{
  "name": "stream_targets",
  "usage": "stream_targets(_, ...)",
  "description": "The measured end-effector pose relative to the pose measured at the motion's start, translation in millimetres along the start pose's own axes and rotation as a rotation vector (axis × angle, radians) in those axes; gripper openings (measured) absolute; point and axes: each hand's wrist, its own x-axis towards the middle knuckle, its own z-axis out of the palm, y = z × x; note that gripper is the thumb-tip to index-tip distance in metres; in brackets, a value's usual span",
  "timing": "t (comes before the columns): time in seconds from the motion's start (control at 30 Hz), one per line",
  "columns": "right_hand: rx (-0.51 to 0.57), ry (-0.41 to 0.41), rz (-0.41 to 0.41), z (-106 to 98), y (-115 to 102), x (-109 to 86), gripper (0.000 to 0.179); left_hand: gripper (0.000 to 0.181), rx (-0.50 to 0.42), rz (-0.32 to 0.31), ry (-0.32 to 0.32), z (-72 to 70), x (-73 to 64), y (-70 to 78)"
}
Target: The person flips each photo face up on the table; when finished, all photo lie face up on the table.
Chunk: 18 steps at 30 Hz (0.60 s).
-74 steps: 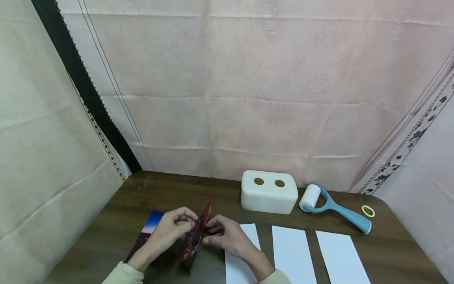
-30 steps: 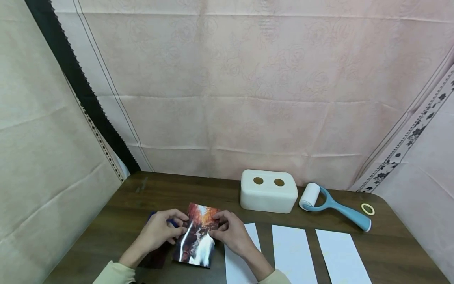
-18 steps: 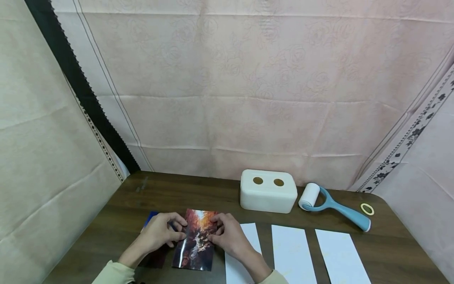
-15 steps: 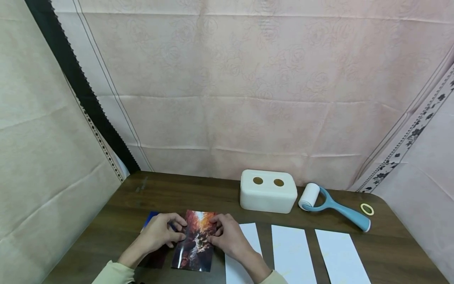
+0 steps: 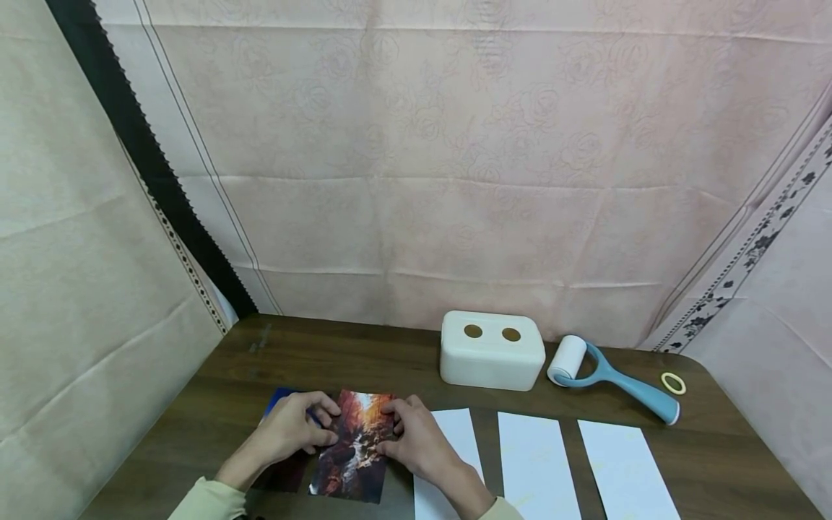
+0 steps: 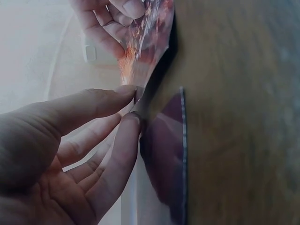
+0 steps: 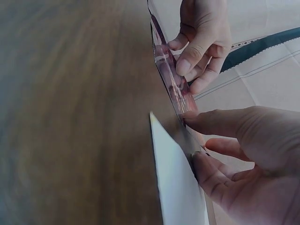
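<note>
A glossy picture print [image 5: 356, 458] in orange, red and dark tones lies face up, low over the table, in the head view. My left hand [image 5: 292, 430] pinches its left edge between thumb and fingertips; in the left wrist view the print [image 6: 152, 33] is slightly bowed at that pinch. At the opposite edge my right hand [image 5: 421, 442] pinches it, thumb on top, as the right wrist view shows at the thumb [image 7: 211, 123]. Partly hidden beneath my left hand is a second print [image 5: 284, 473], blue at its top and dark below.
Three white cards stand in a row to the right: a near card [image 5: 458, 430], partly under my right wrist, a middle card [image 5: 538, 462] and a far card [image 5: 627, 469]. Behind are a white box with two holes [image 5: 492, 361], a blue-handled lint roller [image 5: 633, 390] and a pale ring [image 5: 673, 383].
The print was folded or edge-on between the hands, then turned face up and flattened. Since then it has slid slightly toward me and to the left, both hands keeping hold.
</note>
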Motion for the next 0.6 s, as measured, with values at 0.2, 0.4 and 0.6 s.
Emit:
stream_targets(0.2, -0.017, -0.003, 0.001, 0.9, 0.3, 0.2, 0.049, 0.03, -0.021, 0.006, -0.01, -0.8, 0.1, 0.4)
stream_targets(0.4, -0.017, -0.016, 0.024, 1.9, -0.3, 0.5, 0.051, 0.031, -0.04, -0.013, -0.016, 0.6, 0.5, 0.5)
stream_targets(0.6, -0.022, -0.026, 0.028, 3.7, -1.1, 0.1, 0.053, 0.031, -0.015, -0.035, -0.001, 1.7, -0.6, 1.0)
